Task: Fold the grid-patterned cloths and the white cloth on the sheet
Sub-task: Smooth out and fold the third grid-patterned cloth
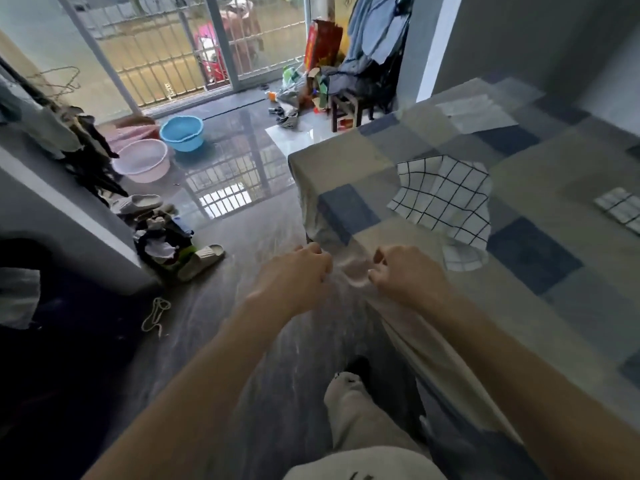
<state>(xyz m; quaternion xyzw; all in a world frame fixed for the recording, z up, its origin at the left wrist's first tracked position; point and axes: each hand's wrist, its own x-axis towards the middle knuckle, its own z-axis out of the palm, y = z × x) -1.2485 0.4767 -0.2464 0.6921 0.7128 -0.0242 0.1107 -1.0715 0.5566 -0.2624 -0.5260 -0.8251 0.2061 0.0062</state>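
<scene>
both hands, left hand [298, 271] and right hand [398, 275], are pinching a blurred pale cloth [353, 271] between them off the sheet [519, 306] corner, while the unfolded grid-patterned cloth [446, 195] is lying ahead-right, nearer the right hand.

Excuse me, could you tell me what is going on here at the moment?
A person stands at the corner of a bed covered by a patchwork sheet. Both hands, left hand and right hand, pinch a blurred pale cloth between them. An unfolded grid-patterned cloth lies on the sheet, and a small folded one sits near the right edge.
</scene>
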